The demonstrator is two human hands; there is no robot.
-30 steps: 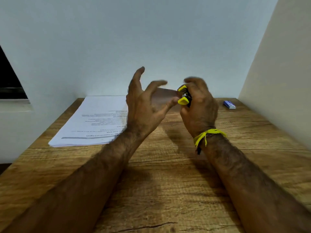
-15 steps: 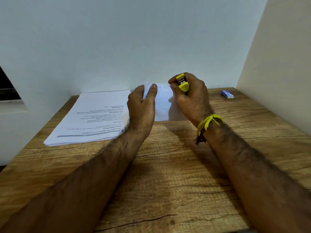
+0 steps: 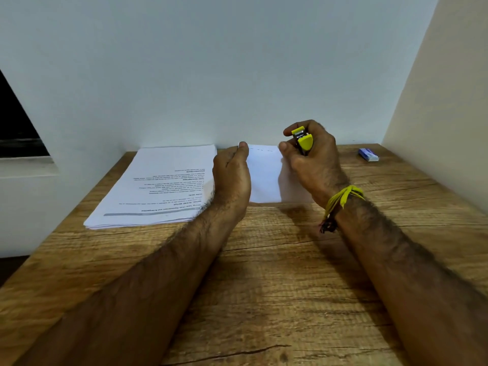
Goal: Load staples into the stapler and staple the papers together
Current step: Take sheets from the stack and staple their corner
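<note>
My right hand (image 3: 314, 159) grips a small yellow and black stapler (image 3: 303, 140), held upright with its metal end up, just above the right part of a white sheet (image 3: 264, 175). That sheet lies on the wooden table near the back wall. My left hand (image 3: 232, 178) pinches the sheet's far left corner, thumb on top. A thick stack of printed papers (image 3: 153, 188) rests to the left of my left hand, text upside down to me.
A small blue and white staple box (image 3: 368, 155) sits at the back right of the table (image 3: 277, 286). White walls close in behind and to the right. A dark opening shows at the far left.
Both hands have come down from mid-air to the table. The left hand, spread wide a second ago, now pinches the sheet's corner; the right keeps hold of the stapler.
</note>
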